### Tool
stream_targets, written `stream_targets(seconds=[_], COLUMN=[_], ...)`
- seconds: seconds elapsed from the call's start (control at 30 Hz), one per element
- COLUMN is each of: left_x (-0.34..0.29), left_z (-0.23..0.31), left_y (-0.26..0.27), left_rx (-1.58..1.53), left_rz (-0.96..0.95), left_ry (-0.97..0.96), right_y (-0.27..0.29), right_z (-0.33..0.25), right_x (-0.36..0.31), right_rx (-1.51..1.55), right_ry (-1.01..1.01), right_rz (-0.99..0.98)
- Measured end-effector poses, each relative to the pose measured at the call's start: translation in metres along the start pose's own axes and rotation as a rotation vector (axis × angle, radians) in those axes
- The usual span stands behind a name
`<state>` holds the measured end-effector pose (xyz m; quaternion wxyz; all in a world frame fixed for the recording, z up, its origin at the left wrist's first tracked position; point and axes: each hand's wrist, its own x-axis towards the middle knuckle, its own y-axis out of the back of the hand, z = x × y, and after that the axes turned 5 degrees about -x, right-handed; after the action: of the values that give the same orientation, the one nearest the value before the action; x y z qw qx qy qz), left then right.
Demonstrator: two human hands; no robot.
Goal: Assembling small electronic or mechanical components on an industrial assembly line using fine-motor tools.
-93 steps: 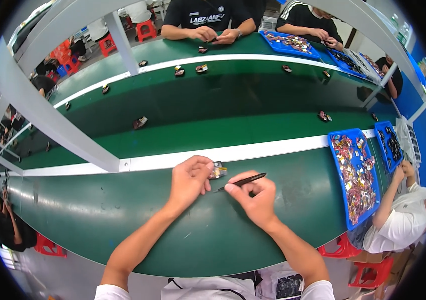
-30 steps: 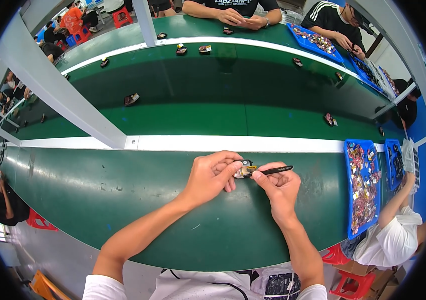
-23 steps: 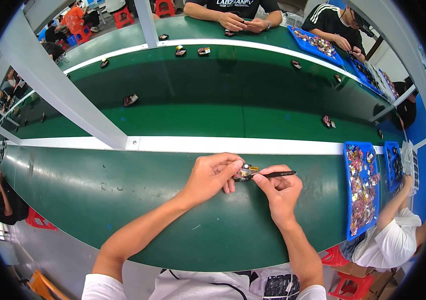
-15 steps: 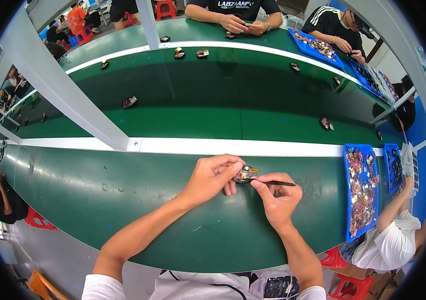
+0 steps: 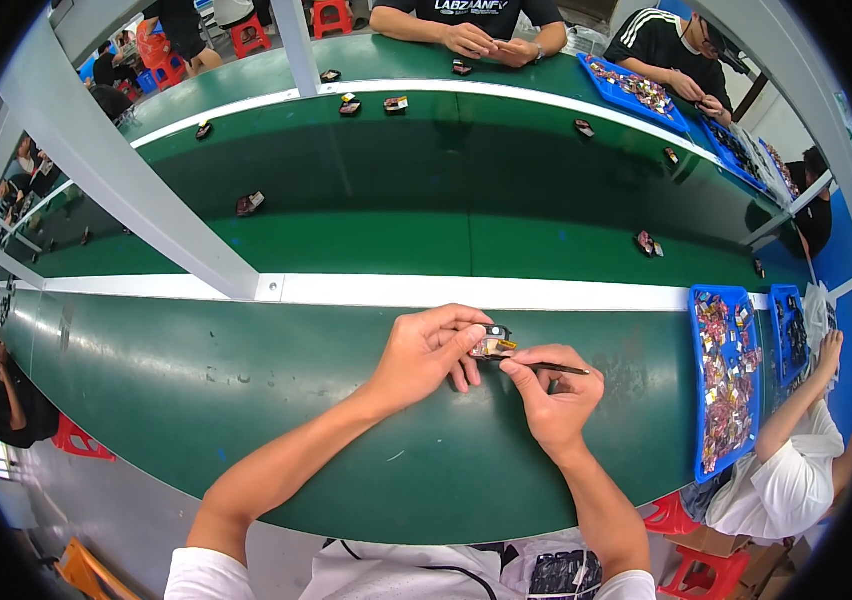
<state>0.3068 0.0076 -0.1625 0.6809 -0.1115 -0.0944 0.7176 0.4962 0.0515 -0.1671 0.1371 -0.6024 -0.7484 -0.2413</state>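
My left hand (image 5: 424, 352) pinches a small electronic assembly (image 5: 492, 343) between thumb and fingers, just above the green worktop (image 5: 346, 460). The assembly has a dark housing with a white spot on top and a yellowish piece along its side. In my right hand (image 5: 558, 395) are slim black tweezers (image 5: 568, 371), held between thumb and forefinger. Their tip meets the near right edge of the assembly. What exactly the tip touches is too small to make out.
A blue tray (image 5: 698, 400) heaped with small colourful parts stands at the right, beside a smaller blue tray (image 5: 789, 330) of dark parts. Past a white rail (image 5: 466, 292), a green conveyor belt (image 5: 386, 240) carries several similar assemblies. A grey post (image 5: 126, 170) slants at left. Co-workers sit around.
The assemblies on the belt have drifted slightly left. The assembly in my left hand has tilted a little, and the tweezers have shifted slightly. A co-worker's arm at right has moved up.
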Motion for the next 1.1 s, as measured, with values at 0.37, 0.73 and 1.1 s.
stream_targets(seconds=[0.37,0.73,1.1], left_x=[-0.0011,-0.0012,-0.0014], left_z=[-0.0002,-0.0016,-0.0032], left_y=[0.0006,-0.0002,0.0000], left_rx=[0.008,0.050,0.018], left_rz=[-0.006,0.002,0.010], left_ry=[-0.004,-0.036,-0.035], right_y=[0.0014,0.0012,0.0010], right_z=[-0.0010,-0.0001,-0.0012], right_x=[0.0015,0.0019,0.0011], right_rx=[-0.008,0.003,-0.012], right_ry=[-0.037,-0.061,-0.060], right_rz=[-0.016,-0.008,-0.016])
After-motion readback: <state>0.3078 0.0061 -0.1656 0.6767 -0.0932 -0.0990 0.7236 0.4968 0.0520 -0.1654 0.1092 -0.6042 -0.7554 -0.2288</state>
